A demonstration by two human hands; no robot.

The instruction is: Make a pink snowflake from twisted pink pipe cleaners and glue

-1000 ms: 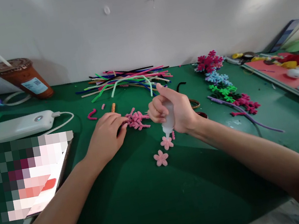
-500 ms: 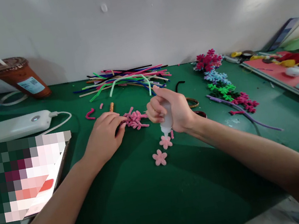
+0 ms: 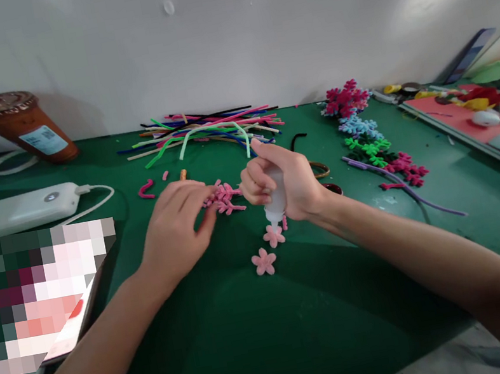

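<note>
My right hand (image 3: 284, 177) grips a small white glue bottle (image 3: 275, 198) upside down, its nozzle touching a pink pipe-cleaner flower (image 3: 273, 235) on the green mat (image 3: 258, 340). A second pink flower (image 3: 264, 261) lies just in front of it. My left hand (image 3: 179, 225) hovers a little above the mat, fingertips at a cluster of pink pipe-cleaner pieces (image 3: 225, 198). Whether it pinches a piece I cannot tell.
A pile of coloured pipe cleaners (image 3: 206, 133) lies at the back. Finished flowers (image 3: 370, 140) sit to the right beside a tray of craft items (image 3: 475, 121). At left are a power bank (image 3: 12, 212), an iced drink cup (image 3: 19, 127) and a phone (image 3: 52, 299).
My left hand has lifted slightly off the mat and its fingers have spread toward the pink cluster. The right hand keeps the bottle on the flower.
</note>
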